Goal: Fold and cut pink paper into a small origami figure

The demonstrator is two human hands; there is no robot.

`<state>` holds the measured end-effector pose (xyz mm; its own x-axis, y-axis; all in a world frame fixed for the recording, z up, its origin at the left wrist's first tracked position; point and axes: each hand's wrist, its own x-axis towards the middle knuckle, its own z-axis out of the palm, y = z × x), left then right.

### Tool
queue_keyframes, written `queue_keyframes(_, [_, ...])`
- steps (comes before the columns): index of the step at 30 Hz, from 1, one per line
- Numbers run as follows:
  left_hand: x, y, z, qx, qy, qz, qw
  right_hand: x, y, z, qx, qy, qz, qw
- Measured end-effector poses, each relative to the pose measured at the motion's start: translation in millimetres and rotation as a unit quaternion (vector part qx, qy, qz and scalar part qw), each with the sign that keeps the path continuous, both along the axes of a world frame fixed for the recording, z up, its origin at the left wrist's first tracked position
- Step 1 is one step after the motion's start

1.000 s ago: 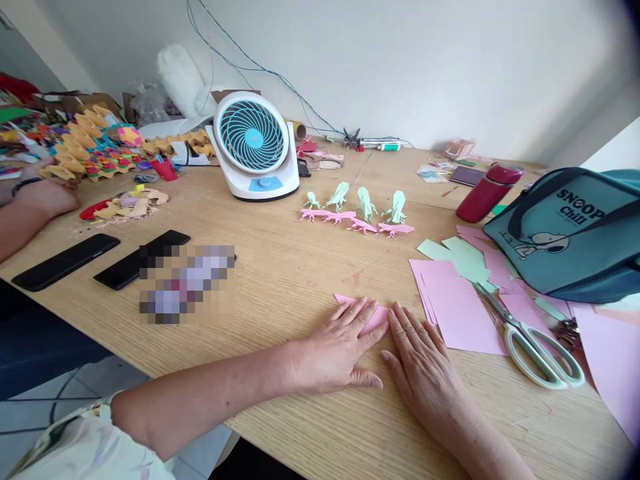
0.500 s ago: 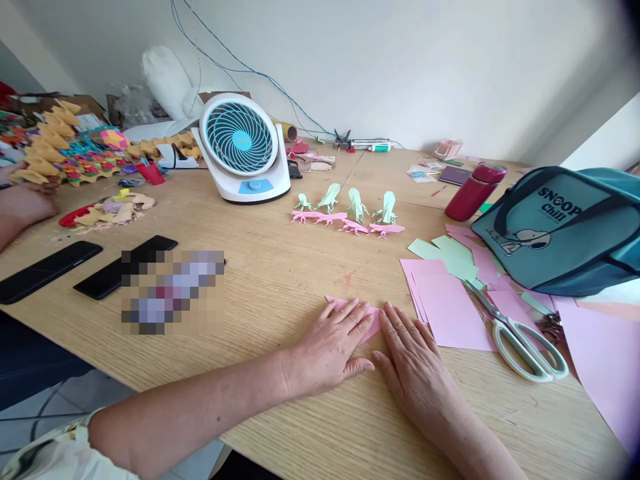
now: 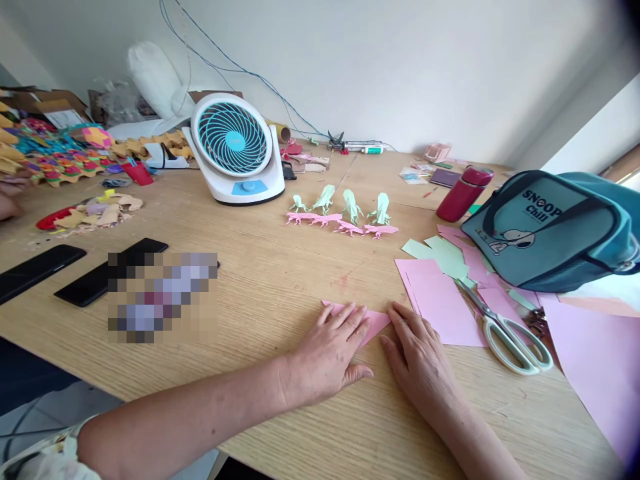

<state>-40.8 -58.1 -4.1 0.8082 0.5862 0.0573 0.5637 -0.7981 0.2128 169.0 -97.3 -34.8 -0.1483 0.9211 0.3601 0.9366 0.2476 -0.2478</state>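
A folded triangle of pink paper lies flat on the wooden table, its left part covered by fingers. My left hand rests over it, open, with fingers stretched out and thumb apart. At the triangle's right tip, my right hand lies low on the table, open, its fingertips touching or just beside the paper's point. Close to the right hand are pink paper sheets and a pair of scissors with pale handles.
Folded green paper figures and pink ones stand mid-table. A fan, a red flask and a teal bag stand farther back. Black phones lie left. Another person's hand shows at the left edge.
My right hand has slid rightward off the middle of the pink paper to its right tip, baring more of the triangle. My left hand stays on the paper. The view has shifted slightly.
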Motion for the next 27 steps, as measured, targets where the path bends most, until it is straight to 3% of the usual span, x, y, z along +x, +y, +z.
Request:
queue_keyframes(14, [0,-4,12.5,-0.094,0.052,-0.017,0.994,-12,-14,4.8,-0.033,-0.098,0.022,0.994])
queue_keyframes(27, [-5,18,10.5,-0.039,-0.053,-0.030,0.997,-8,-11,10.9,-0.040,-0.049,0.022,0.998])
